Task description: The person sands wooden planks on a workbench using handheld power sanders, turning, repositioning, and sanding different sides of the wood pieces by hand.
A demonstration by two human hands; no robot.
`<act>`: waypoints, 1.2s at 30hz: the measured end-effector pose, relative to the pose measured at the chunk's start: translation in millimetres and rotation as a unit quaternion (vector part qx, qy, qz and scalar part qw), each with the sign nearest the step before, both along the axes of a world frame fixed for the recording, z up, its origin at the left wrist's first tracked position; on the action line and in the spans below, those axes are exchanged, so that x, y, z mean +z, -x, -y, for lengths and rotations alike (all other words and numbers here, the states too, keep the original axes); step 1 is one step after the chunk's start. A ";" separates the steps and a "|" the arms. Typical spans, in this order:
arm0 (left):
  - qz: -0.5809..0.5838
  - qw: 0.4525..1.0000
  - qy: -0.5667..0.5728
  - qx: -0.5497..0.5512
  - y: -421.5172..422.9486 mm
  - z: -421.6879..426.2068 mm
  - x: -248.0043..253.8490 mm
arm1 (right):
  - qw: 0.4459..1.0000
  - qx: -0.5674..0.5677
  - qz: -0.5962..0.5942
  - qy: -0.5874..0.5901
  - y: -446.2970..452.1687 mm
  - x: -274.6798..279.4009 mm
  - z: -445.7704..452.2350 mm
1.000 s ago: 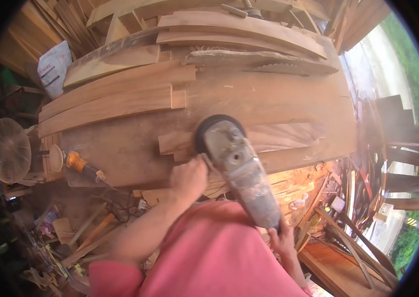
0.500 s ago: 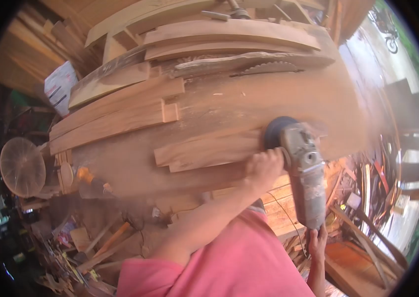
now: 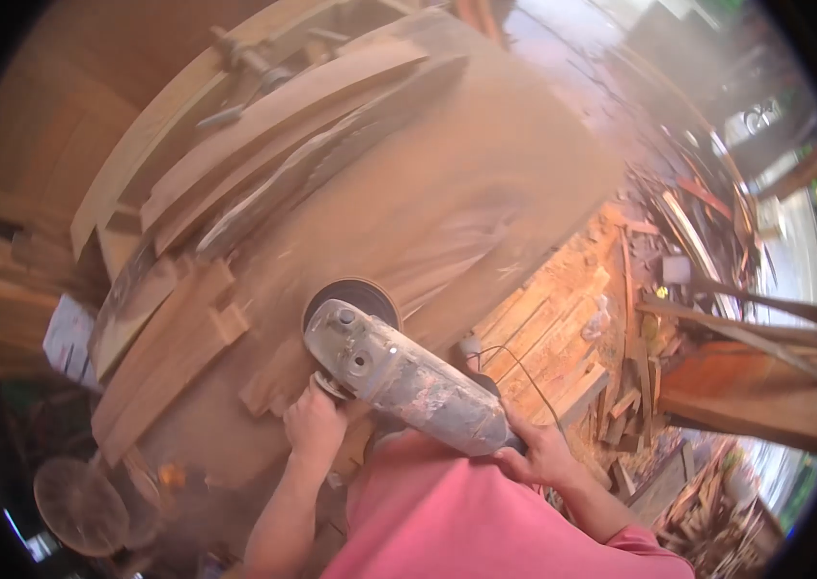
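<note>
My left hand (image 3: 317, 422) is wrapped round the side handle of a large angle grinder (image 3: 428, 386), close to its head. The fingers of my right hand (image 3: 536, 449) close round the rear end of its worn grey body. A dark round sanding disc (image 3: 355, 289) at the grinder's front lies over a wooden board (image 3: 452, 253) on the dusty worktable (image 3: 514, 125). The disc and the grinder's head hide the middle of this board. Whether the disc touches the wood, I cannot tell.
Several shaped boards (image 3: 162, 352) lie at the table's left, and long curved pieces (image 3: 273, 116) along its far side. Planks (image 3: 553, 328) and wood scraps cover the ground at right. A power cord (image 3: 534, 372) runs near my right hand. A round fan (image 3: 80, 507) stands at lower left.
My view has turned, so the table appears tilted. The grinder has swung from the board's right end to nearer its left, its body now slanting toward my right hand. Both hands keep their hold.
</note>
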State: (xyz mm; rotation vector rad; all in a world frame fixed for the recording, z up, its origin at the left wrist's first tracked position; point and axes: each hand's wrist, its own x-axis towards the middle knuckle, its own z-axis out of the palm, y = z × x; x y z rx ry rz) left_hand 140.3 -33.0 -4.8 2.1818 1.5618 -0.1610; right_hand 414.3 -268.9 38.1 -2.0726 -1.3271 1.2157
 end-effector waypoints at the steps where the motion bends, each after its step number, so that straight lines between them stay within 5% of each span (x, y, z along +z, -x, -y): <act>1: -0.005 1.000 0.007 -0.021 -30.2 -1.3 2.8 | 0.996 -0.016 0.008 0.085 -21.3 8.8 0.2; 4: -0.011 0.997 0.018 -0.076 -101.7 -13.8 7.5 | 0.990 -0.089 0.006 0.108 -60.4 9.4 13.7; 9: 0.023 0.985 -0.018 -0.169 -205.6 -37.3 -0.9 | 0.986 -0.164 0.034 -0.013 -123.9 -10.6 34.6; 17: -0.003 0.974 -0.004 -0.227 -312.3 -64.7 5.3 | 0.962 -0.264 -0.032 0.059 -188.5 -8.3 25.5; 30: 0.006 0.979 0.021 -0.200 -284.7 -56.5 -1.5 | 0.976 -0.217 -0.004 0.014 -172.7 -14.9 34.8; 36: -0.020 0.990 0.041 -0.135 -182.8 -28.5 8.9 | 0.988 -0.141 0.009 0.058 -105.2 -3.2 35.3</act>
